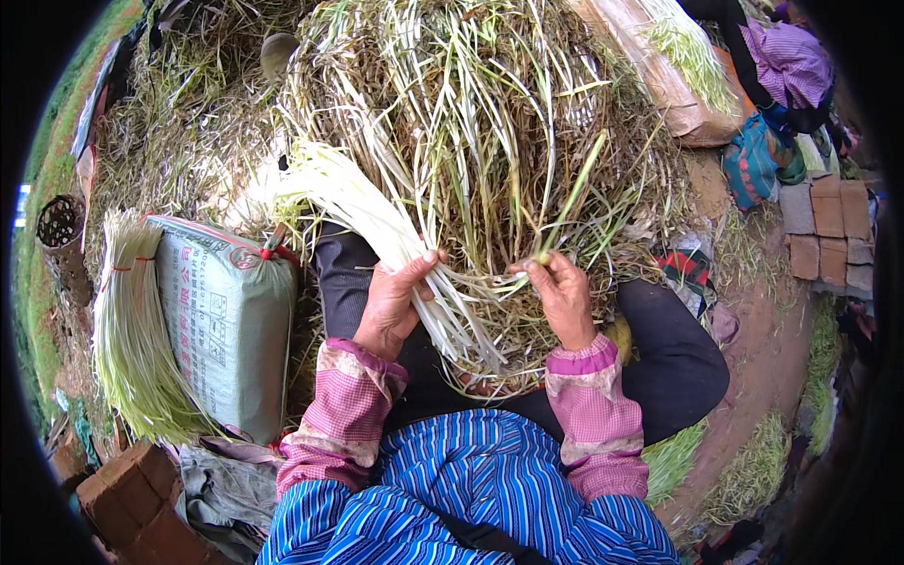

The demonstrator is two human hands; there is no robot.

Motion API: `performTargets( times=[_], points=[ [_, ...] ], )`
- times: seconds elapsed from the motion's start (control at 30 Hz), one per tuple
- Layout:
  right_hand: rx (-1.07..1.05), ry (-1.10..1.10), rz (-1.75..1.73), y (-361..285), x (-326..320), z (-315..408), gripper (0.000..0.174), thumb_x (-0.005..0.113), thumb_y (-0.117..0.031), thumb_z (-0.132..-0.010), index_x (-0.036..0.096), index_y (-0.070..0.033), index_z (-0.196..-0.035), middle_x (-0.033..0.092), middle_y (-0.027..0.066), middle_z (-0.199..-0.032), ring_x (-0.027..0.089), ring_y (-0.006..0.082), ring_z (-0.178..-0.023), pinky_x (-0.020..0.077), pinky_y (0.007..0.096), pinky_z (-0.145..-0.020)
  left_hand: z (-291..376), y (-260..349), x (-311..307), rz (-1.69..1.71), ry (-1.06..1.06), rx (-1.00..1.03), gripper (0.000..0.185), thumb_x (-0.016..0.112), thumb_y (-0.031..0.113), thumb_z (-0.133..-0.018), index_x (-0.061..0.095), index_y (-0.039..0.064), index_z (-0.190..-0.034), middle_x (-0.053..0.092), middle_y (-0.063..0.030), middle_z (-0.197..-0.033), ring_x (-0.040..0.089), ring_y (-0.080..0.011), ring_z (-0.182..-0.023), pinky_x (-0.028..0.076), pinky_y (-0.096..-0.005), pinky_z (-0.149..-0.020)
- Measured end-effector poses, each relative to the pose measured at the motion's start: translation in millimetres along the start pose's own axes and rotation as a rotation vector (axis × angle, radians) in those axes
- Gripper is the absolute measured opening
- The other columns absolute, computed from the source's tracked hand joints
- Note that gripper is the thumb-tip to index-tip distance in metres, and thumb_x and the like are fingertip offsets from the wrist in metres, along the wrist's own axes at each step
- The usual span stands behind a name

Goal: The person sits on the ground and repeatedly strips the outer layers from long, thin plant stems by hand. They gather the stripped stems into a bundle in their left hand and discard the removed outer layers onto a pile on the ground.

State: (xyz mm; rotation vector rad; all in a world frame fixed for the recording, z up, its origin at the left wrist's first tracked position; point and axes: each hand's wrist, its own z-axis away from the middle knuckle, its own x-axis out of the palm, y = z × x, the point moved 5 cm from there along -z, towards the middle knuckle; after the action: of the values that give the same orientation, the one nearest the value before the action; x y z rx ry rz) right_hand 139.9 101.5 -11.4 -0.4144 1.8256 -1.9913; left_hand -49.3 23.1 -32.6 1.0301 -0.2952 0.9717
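My left hand (397, 300) is closed around a bundle of long pale stalks (367, 205), probably blanched chives, with yellow-green tips to the upper left and white ends hanging to the lower right. To its right, my right hand (561, 293) pinches a green stalk (575, 187) and some thin leaf strands between thumb and fingers. Strands stretch between both hands. Beyond them lies a large heap of stalks and dry leaves (480, 141). At the left, a tied bundle of pale-green stalks (138, 332) leans on a filled woven sack (233, 325).
Another stalk bundle (688, 56) lies on a wrapped package (643, 78) at the upper right, near a person in a checked garment (787, 63). Bricks (830, 219) are stacked at the right, more bricks (131, 494) at the lower left. A wicker basket (62, 229) stands far left.
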Motion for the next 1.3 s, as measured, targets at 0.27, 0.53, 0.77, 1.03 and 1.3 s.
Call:
performTargets(
  times=[0.27,0.53,0.77,1.03,1.3],
  points=[
    [0.195,-0.217,-0.190,-4,71,-46,0.019,0.060,-0.021,-0.082,0.058,-0.001,-0.082,0.057,-0.0008,-0.070,0.048,0.0034,-0.060,0.0390,0.0170,-0.054,3,-2,5,-0.078,-0.059,-0.041,0.018,0.062,0.007,-0.075,0.056,0.003,-0.091,0.062,-0.0041,-0.076,0.049,-0.0066,-0.051,0.037,-0.0176,-0.043],
    [0.295,0.059,-0.583,19,79,-20,0.014,0.058,-0.015,-0.082,0.060,-0.002,-0.085,0.060,0.0020,-0.078,0.053,0.0070,-0.070,0.0429,0.0209,-0.063,0,-3,-10,-0.167,0.084,0.037,0.013,0.058,0.007,-0.076,0.057,0.004,-0.089,0.062,-0.0040,-0.076,0.049,-0.0062,-0.053,0.036,-0.0178,-0.044],
    [0.336,0.007,-0.550,30,77,-33,0.016,0.055,-0.015,-0.084,0.060,0.000,-0.088,0.056,-0.0006,-0.071,0.048,0.0062,-0.062,0.0392,0.0181,-0.060,-1,-11,-14,-0.062,0.052,-0.089,0.017,0.056,0.010,-0.075,0.056,0.004,-0.090,0.060,-0.0038,-0.072,0.051,-0.0079,-0.054,0.036,-0.0190,-0.044],
    [0.425,-0.274,-0.550,27,97,-45,0.013,0.056,-0.013,-0.083,0.058,0.000,-0.081,0.057,0.0032,-0.068,0.053,0.0094,-0.056,0.0419,0.0197,-0.054,-4,-11,-18,-0.048,-0.025,-0.117,0.021,0.055,0.011,-0.075,0.054,0.002,-0.094,0.059,-0.0039,-0.070,0.052,-0.0093,-0.055,0.038,-0.0190,-0.044],
    [0.119,-0.027,-0.145,18,88,-37,0.017,0.057,-0.016,-0.083,0.059,0.002,-0.084,0.060,0.0026,-0.071,0.049,0.0076,-0.056,0.0407,0.0229,-0.053,1,-7,-16,-0.303,0.010,0.058,0.019,0.066,0.014,-0.074,0.060,0.005,-0.090,0.060,0.0010,-0.072,0.049,-0.0050,-0.055,0.036,-0.0176,-0.045]
  ],
)
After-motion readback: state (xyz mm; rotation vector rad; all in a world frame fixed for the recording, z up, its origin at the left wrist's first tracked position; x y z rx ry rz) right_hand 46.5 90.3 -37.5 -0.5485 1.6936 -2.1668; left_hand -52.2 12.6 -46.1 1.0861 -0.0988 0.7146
